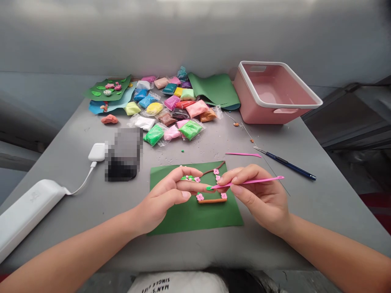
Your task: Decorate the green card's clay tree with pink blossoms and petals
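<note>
A green card (195,213) lies on the grey table in front of me, bearing a clay picture of brown branches, pink flowers (199,197) and green leaves. My right hand (259,197) pinches a thin pink clay tool (259,180), whose tip carries a small green clay piece (209,188) just above the card. My left hand (166,197) rests on the card's left part, index finger stretched toward that green piece, thumb curled beneath; it holds nothing that I can see.
Behind the card lie several small bags of coloured clay (171,110), green and blue sheets (215,90) with finished clay flowers (110,87), and a pink tub (275,93). A second pink tool (242,154) and a blue-handled tool (288,165) lie to the right; a white charger (97,152) and cable lie to the left.
</note>
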Action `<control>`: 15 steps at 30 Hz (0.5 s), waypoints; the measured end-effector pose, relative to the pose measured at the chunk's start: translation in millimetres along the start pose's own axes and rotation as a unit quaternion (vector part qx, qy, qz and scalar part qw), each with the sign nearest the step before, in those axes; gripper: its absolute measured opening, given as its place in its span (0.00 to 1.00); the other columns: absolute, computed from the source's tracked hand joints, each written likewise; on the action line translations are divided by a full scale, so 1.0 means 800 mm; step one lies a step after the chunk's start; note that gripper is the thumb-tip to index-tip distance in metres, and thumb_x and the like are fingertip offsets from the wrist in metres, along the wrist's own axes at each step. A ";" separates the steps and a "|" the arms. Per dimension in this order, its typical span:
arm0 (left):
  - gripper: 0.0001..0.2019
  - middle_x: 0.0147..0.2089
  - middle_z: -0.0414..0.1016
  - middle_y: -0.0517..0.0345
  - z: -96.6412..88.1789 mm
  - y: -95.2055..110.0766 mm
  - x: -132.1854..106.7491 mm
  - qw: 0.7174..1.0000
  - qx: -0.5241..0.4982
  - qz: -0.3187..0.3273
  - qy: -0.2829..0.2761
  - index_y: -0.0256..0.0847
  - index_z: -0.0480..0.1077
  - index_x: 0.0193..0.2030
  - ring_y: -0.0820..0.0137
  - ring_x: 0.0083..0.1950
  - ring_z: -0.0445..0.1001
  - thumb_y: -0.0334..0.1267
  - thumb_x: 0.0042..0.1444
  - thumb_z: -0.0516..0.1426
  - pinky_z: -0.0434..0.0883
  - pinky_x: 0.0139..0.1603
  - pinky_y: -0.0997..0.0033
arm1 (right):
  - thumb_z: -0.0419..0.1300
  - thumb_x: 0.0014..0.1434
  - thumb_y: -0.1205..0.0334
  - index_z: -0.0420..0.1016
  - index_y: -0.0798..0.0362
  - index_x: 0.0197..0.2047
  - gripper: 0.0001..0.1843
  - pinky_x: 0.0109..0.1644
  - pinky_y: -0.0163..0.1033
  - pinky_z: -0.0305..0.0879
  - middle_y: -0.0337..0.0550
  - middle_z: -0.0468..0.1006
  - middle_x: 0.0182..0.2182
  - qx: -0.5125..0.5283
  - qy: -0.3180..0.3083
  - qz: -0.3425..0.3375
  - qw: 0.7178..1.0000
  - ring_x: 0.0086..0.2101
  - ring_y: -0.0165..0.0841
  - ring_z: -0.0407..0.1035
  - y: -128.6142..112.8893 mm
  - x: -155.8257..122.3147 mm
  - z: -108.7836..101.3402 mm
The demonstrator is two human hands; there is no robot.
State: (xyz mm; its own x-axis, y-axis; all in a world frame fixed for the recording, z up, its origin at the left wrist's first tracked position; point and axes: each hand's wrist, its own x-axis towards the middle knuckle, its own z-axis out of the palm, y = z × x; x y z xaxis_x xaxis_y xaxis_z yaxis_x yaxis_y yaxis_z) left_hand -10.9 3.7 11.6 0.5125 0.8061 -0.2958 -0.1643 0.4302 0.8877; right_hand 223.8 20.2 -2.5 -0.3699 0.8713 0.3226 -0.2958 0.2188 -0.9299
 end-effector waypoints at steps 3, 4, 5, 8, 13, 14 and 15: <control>0.18 0.52 0.82 0.52 0.002 0.002 -0.002 1.000 0.013 -0.007 0.006 0.45 0.66 0.55 0.58 0.52 0.72 0.37 0.56 0.55 0.58 0.53 0.57 | 0.58 0.67 0.70 0.78 0.43 0.45 0.12 0.49 0.33 0.79 0.38 0.82 0.41 0.005 0.001 0.011 1.000 0.42 0.27 0.79 -0.001 0.000 0.002; 0.18 0.52 0.82 0.51 0.003 0.003 -0.003 1.000 0.019 -0.009 0.008 0.45 0.66 0.55 0.57 0.52 0.72 0.37 0.57 0.55 0.58 0.53 0.57 | 0.58 0.68 0.70 0.78 0.43 0.45 0.12 0.49 0.33 0.79 0.38 0.82 0.41 0.005 0.000 0.015 1.000 0.43 0.27 0.78 -0.001 0.000 0.002; 0.18 0.52 0.82 0.51 0.004 0.004 -0.003 1.000 0.025 -0.011 0.011 0.45 0.66 0.55 0.57 0.53 0.72 0.37 0.57 0.55 0.58 0.52 0.57 | 0.58 0.68 0.70 0.78 0.43 0.45 0.12 0.49 0.32 0.79 0.38 0.82 0.41 0.004 -0.001 0.019 1.000 0.43 0.27 0.78 -0.002 0.000 0.002; 0.18 0.54 0.81 0.50 0.006 0.007 -0.005 0.999 0.050 -0.013 0.014 0.45 0.65 0.56 0.54 0.57 0.70 0.38 0.58 0.54 0.58 0.50 0.58 | 0.58 0.67 0.70 0.78 0.42 0.45 0.12 0.49 0.32 0.78 0.37 0.82 0.41 0.000 -0.007 0.028 1.000 0.43 0.26 0.78 -0.003 0.001 0.002; 0.18 0.56 0.80 0.49 0.008 0.008 -0.007 0.996 0.088 -0.010 0.005 0.45 0.65 0.57 0.53 0.61 0.68 0.37 0.59 0.53 0.58 0.52 0.57 | 0.60 0.67 0.68 0.77 0.43 0.42 0.09 0.45 0.34 0.78 0.38 0.82 0.39 -0.021 0.001 0.041 0.999 0.40 0.27 0.78 -0.003 0.002 0.001; 0.18 0.56 0.80 0.49 0.008 0.008 -0.007 0.996 0.090 -0.008 0.004 0.45 0.65 0.56 0.54 0.61 0.68 0.36 0.59 0.53 0.58 0.53 0.56 | 0.60 0.67 0.67 0.77 0.44 0.42 0.07 0.45 0.35 0.78 0.38 0.82 0.38 -0.028 0.006 0.042 0.999 0.39 0.27 0.78 -0.003 0.002 0.000; 0.17 0.56 0.80 0.49 0.008 0.008 -0.007 0.996 0.090 -0.006 0.002 0.44 0.65 0.56 0.54 0.61 0.68 0.36 0.60 0.53 0.58 0.54 0.55 | 0.60 0.67 0.67 0.76 0.44 0.41 0.07 0.44 0.36 0.78 0.38 0.82 0.38 -0.033 0.008 0.039 0.999 0.38 0.28 0.78 -0.003 0.001 -0.001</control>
State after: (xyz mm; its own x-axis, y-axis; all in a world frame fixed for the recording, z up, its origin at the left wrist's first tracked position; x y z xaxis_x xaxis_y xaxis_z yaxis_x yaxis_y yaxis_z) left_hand -9.5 -0.4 20.9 0.5093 0.8036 -0.3079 -0.0051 0.3606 0.9327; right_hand 224.6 21.0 -0.4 -0.3755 0.8935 0.2462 -0.2083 0.1774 -0.9618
